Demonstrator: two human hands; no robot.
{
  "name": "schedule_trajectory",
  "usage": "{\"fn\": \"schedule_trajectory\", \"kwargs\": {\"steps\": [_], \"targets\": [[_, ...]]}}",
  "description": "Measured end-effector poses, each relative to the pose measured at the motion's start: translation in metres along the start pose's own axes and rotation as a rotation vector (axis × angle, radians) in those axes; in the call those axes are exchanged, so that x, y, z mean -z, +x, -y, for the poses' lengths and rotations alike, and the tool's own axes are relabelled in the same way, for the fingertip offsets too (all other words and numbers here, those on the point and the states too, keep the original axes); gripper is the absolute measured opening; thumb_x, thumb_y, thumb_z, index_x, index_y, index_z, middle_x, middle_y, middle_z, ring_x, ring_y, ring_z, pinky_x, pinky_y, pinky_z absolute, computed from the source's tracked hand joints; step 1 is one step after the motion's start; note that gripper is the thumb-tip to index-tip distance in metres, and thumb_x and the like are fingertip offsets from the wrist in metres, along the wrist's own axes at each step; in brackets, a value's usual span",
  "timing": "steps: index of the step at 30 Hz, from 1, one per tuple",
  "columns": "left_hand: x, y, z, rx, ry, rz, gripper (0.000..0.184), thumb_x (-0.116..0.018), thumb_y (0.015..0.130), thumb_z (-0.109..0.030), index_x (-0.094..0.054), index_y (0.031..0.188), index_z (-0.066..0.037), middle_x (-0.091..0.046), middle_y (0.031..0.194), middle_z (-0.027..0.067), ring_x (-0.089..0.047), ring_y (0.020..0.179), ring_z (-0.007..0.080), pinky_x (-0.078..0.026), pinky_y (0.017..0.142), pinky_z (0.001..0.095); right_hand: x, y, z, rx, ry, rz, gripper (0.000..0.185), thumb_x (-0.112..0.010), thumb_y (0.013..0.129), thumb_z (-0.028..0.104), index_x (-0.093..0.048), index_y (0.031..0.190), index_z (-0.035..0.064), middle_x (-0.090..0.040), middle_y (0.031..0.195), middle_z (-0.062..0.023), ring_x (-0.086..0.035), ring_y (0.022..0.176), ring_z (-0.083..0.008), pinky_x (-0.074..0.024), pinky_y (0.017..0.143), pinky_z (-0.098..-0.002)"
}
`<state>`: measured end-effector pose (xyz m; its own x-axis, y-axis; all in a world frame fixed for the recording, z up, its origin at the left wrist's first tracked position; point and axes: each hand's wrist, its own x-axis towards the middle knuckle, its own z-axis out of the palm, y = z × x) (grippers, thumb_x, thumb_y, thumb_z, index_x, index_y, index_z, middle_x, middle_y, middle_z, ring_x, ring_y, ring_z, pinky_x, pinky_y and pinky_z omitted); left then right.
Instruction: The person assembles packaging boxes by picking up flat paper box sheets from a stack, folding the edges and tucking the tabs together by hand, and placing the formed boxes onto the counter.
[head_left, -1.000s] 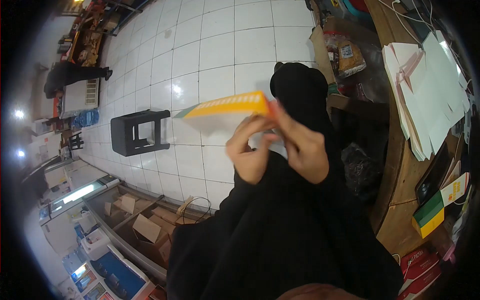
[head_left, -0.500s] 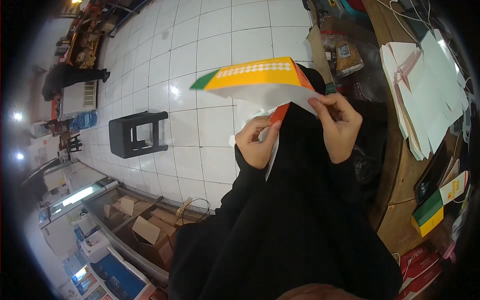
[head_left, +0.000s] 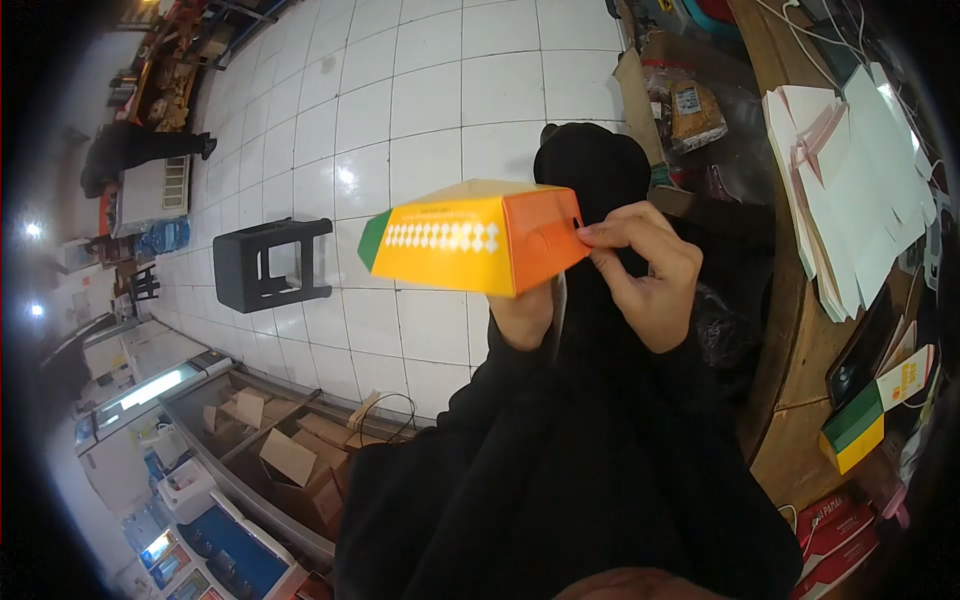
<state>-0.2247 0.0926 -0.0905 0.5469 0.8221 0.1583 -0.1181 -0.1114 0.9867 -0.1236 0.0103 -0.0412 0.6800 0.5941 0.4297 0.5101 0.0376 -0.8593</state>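
Observation:
Over my lap I have a yellow, orange and green cardboard box point(head_left: 445, 245), partly folded into shape, with a row of white diamonds on its yellow side. My right hand point(head_left: 650, 275) pinches the edge of the box's orange end panel between thumb and finger. Underneath and behind the box is my left hand point(head_left: 522, 318), against its near side; its fingers are hidden by the cardboard. A thin pale edge of card hangs down beside the left wrist.
On the wooden table point(head_left: 780, 440) at the right lies a stack of flat white card sheets point(head_left: 860, 190). A folded green-and-yellow carton point(head_left: 855, 430) rests near it. A black stool point(head_left: 270, 265) stands on the tiled floor. Brown boxes point(head_left: 300, 465) fill a case; a person point(head_left: 130, 155) is far left.
The box has tilted and come lower, turning its yellow side and orange end toward me. My left hand's fingers have gone behind it. My right hand has shifted slightly down, still pinching the card.

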Motion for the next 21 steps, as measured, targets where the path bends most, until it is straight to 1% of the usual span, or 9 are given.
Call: {"fn": "schedule_trajectory", "kwargs": {"steps": [1, 2, 3, 5, 9, 11, 14, 19, 21], "targets": [[0.003, 0.0, 0.002, -0.127, 0.18, -0.023, 0.019, -0.058, 0.081, -0.008, -0.056, 0.099, -0.001, -0.061, 0.087, 0.0063, -0.057, 0.076, 0.0155, -0.044, 0.068, 0.0269, -0.001, -0.001, -0.001, -0.001, -0.002, 0.002, 0.018, -0.066, 0.063, -0.008, -0.063, 0.078, -0.0002, -0.06, 0.071, -0.0112, -0.06, 0.065, -0.0202, -0.0461, 0.054, -0.0247], [0.007, -0.002, 0.002, -0.082, 0.156, 0.003, 0.026, -0.057, 0.076, 0.007, -0.054, 0.101, 0.003, -0.059, 0.094, 0.0089, -0.056, 0.088, 0.0151, -0.044, 0.079, 0.0278, -0.001, -0.002, -0.001, -0.001, 0.012, -0.005, 0.018, -0.066, 0.062, -0.009, -0.063, 0.078, -0.0004, -0.06, 0.07, -0.0111, -0.059, 0.064, -0.0207, -0.046, 0.054, -0.0248], [0.009, 0.0, 0.001, -0.081, 0.157, 0.001, 0.026, -0.057, 0.076, 0.007, -0.054, 0.101, 0.003, -0.059, 0.094, 0.0089, -0.056, 0.088, 0.0151, -0.044, 0.079, 0.0278, -0.002, -0.003, -0.001, -0.003, 0.027, -0.012, 0.019, -0.067, 0.061, -0.009, -0.063, 0.078, -0.0007, -0.06, 0.07, -0.011, -0.059, 0.064, -0.0211, -0.0459, 0.054, -0.025], [0.013, 0.007, -0.001, -0.011, 0.214, 0.05, 0.026, -0.058, 0.074, 0.008, -0.054, 0.099, 0.003, -0.06, 0.088, 0.0097, -0.059, 0.078, 0.0165, -0.047, 0.07, 0.026, -0.003, -0.003, 0.0, 0.013, 0.02, -0.005, 0.019, -0.067, 0.061, -0.009, -0.063, 0.078, -0.001, -0.06, 0.07, -0.0109, -0.059, 0.064, -0.0214, -0.0459, 0.053, -0.025], [0.011, 0.012, -0.011, -0.073, 0.207, 0.123, 0.026, -0.058, 0.071, 0.011, -0.055, 0.096, 0.004, -0.061, 0.084, 0.0115, -0.06, 0.068, 0.0176, -0.049, 0.061, 0.0248, -0.006, -0.003, -0.002, 0.099, 0.024, 0.066, 0.021, -0.067, 0.061, -0.009, -0.063, 0.08, -0.0014, -0.061, 0.071, -0.0105, -0.06, 0.066, -0.0221, -0.0468, 0.054, -0.0254], [0.009, 0.012, -0.022, 0.106, -0.122, 0.137, 0.023, -0.06, 0.072, 0.01, -0.056, 0.093, 0.004, -0.061, 0.083, 0.0102, -0.06, 0.07, 0.0161, -0.049, 0.061, 0.0255, -0.006, -0.004, -0.004, 0.123, 0.009, 0.09, 0.022, -0.067, 0.06, -0.008, -0.064, 0.081, -0.001, -0.062, 0.072, -0.0102, -0.06, 0.067, -0.0223, -0.0478, 0.055, -0.0262], [0.006, 0.008, -0.02, 0.107, -0.269, 0.065, 0.022, -0.058, 0.071, 0.014, -0.055, 0.092, 0.006, -0.061, 0.082, 0.0118, -0.061, 0.068, 0.018, -0.051, 0.06, 0.0258, -0.006, -0.003, -0.003, 0.213, -0.041, 0.13, 0.022, -0.068, 0.06, -0.006, -0.064, 0.081, -0.0008, -0.062, 0.072, -0.0102, -0.06, 0.067, -0.0229, -0.0481, 0.055, -0.0264], [0.006, 0.003, -0.012, 0.07, -0.285, 0.075, 0.024, -0.055, 0.07, 0.017, -0.055, 0.092, 0.007, -0.061, 0.082, 0.0122, -0.061, 0.069, 0.0187, -0.051, 0.062, 0.0259, -0.008, -0.005, 0.003, 0.065, -0.003, 0.052, 0.019, -0.066, 0.061, -0.009, -0.063, 0.078, -0.0014, -0.062, 0.071, -0.01, -0.06, 0.067, -0.0227, -0.0482, 0.057, -0.0262], [0.007, 0.002, -0.012, 0.061, -0.297, 0.088, 0.025, -0.054, 0.07, 0.018, -0.054, 0.092, 0.007, -0.061, 0.083, 0.0123, -0.061, 0.069, 0.0184, -0.051, 0.062, 0.0255, -0.009, -0.007, 0.003, 0.08, 0.006, 0.05, 0.019, -0.065, 0.061, -0.009, -0.063, 0.078, -0.0019, -0.061, 0.072, -0.0098, -0.06, 0.067, -0.0224, -0.048, 0.057, -0.0259]]}}
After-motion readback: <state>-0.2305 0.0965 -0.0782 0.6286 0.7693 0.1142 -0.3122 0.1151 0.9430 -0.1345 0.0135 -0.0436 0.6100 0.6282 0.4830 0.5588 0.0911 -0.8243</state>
